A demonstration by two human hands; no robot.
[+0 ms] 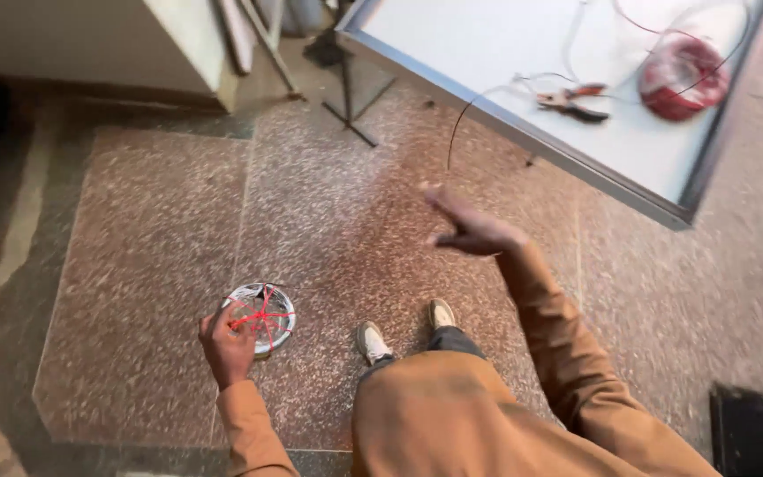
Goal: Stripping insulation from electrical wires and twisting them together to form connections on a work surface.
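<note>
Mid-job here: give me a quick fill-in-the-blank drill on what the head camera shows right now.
1. The left hand grips a coil of wire tied with ____ string.
2. The right hand is open and holds ____.
3. The pliers lie on the white ____, beside the red wire spool.

Missing words: red; nothing; panel

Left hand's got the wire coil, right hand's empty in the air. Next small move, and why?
Probably bring the right hand down to the coil. The left hand grips the coil at one edge only, and the right hand is open, holding nothing, nowhere near the pliers on the white panel.
</note>
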